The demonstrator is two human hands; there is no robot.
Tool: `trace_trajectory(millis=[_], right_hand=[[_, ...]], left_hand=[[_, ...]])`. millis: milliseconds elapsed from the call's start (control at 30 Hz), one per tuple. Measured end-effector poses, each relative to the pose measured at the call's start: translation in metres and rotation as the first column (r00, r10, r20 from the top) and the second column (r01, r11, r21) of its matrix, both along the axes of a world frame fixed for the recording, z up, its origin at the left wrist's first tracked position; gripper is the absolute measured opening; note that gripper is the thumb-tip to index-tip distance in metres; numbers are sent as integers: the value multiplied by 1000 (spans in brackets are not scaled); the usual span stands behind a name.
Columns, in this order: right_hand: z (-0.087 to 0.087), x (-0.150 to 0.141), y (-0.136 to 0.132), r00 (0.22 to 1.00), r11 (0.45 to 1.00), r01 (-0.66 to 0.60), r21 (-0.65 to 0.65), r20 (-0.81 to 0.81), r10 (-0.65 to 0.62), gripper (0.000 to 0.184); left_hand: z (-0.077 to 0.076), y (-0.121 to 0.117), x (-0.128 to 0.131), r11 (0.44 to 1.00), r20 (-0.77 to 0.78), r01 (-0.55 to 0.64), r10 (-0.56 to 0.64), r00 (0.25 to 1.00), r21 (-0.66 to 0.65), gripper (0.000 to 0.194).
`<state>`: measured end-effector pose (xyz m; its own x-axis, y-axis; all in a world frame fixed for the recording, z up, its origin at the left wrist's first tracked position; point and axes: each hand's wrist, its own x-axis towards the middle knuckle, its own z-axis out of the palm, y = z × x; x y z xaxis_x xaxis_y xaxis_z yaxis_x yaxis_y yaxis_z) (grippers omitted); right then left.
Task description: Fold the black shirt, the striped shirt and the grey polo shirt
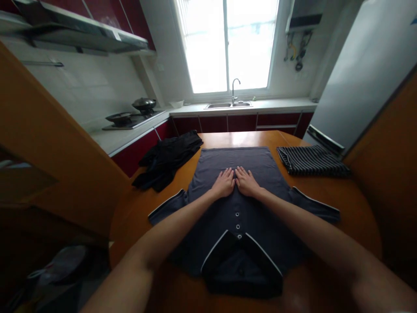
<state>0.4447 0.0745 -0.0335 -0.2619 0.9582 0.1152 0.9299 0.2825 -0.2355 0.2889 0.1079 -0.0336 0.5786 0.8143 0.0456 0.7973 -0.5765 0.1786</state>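
Observation:
A dark grey-blue polo shirt (215, 226) lies spread front side up, its collar (260, 256) with white edging towards me and its hem at the far side. Both short sleeves stretch out to the sides. Several light-rimmed buttons run down the placket below the collar. My left hand (224, 182) rests flat on the middle of the shirt, fingers pointing away from me. Beside it, almost touching, my right hand (246, 181) lies flat on the cloth too. Neither hand grips anything.
The shirt is on a rounded wooden table (133, 226). Rumpled black clothing (172, 158) lies at the far left, partly over the edge. A folded striped garment (312, 160) sits at the far right. Beyond are a sink (219, 105), a stove (135, 120) with pans, and a fridge (355, 74).

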Motion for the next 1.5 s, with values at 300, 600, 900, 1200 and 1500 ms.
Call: trace_trajectory(millis=[300, 600, 900, 1200, 1500], right_hand=[[-1, 122, 92, 900, 899, 435, -52, 63, -432, 67], [-12, 52, 157, 995, 994, 100, -50, 35, -99, 63], [-7, 121, 179, 917, 918, 397, 18, 19, -397, 65], [-19, 71, 176, 992, 993, 115, -19, 47, -114, 62], [3, 109, 158, 911, 910, 407, 85, 28, -410, 62]], left_hand=[[23, 110, -81, 922, -40, -386, 387, 921, 25, 69], [-1, 152, 13, 994, -33, -108, 108, 994, -2, 68], [17, 203, -57, 960, -59, -278, 279, 958, 22, 69], [-5, 175, 11, 999, -36, -48, 47, 998, -6, 60], [18, 161, -30, 968, -29, -238, 241, 970, 82, 63]])
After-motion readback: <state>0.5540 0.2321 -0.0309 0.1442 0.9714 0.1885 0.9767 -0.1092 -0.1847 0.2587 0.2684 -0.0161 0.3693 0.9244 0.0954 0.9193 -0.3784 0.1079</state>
